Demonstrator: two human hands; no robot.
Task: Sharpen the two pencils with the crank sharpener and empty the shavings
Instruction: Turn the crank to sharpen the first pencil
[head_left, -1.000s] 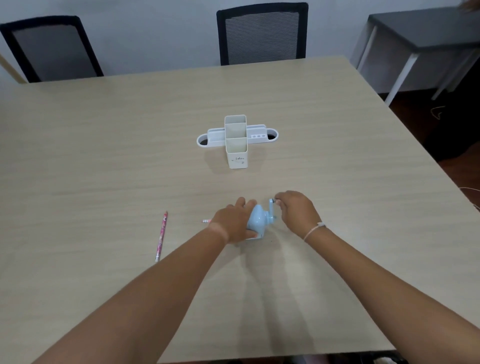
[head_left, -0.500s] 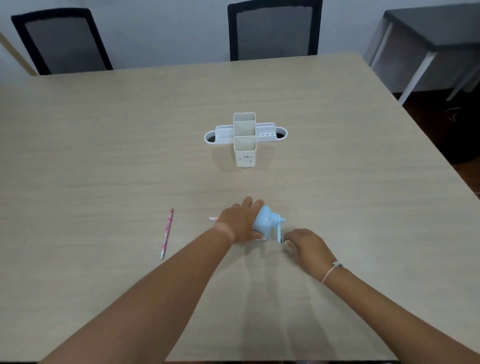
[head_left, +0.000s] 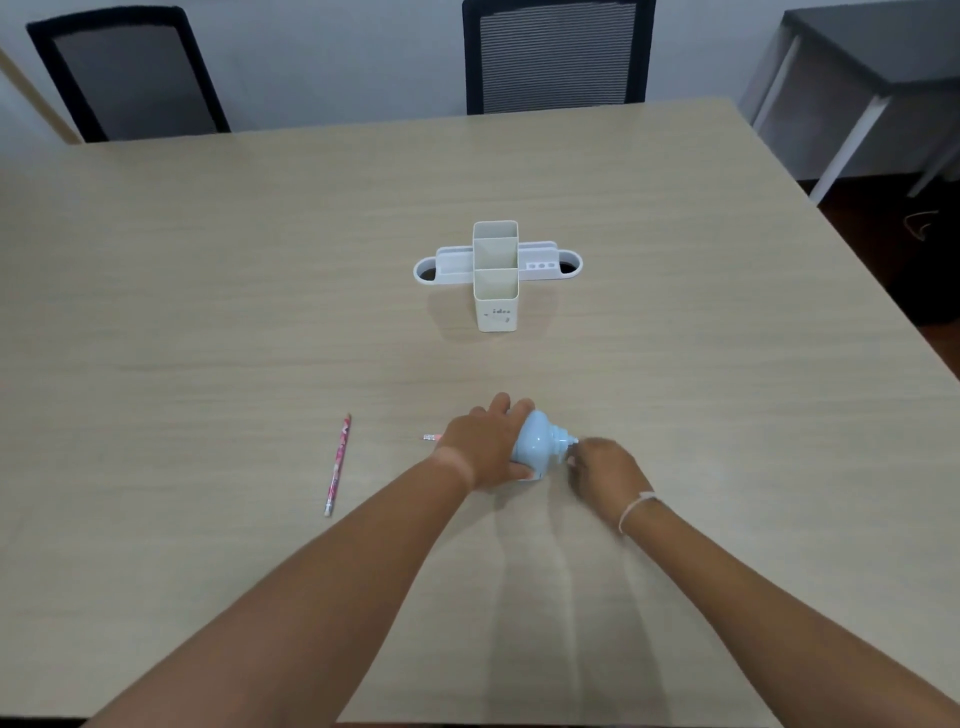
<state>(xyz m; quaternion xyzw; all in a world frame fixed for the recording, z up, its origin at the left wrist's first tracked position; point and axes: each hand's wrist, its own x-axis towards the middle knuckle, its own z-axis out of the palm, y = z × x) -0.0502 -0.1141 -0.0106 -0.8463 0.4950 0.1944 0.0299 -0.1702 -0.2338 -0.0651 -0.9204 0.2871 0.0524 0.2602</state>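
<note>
A person's left hand wraps over the pale blue crank sharpener near the front of the desk, pinning it down, apparently so the body does not twist while the crank turns. The right hand is curled in at the crank end; its fingers seem to pinch the handle, though motion blur hides the exact grip. The eraser end of one pencil pokes out beyond the left hand, suggesting it is seated in the sharpener. The second pencil, pink-patterned, lies apart to the left, waiting its turn. A white desk organiser stands farther back. Judging by this, sharpening of the first pencil is under way; the shavings remain to be emptied.
</note>
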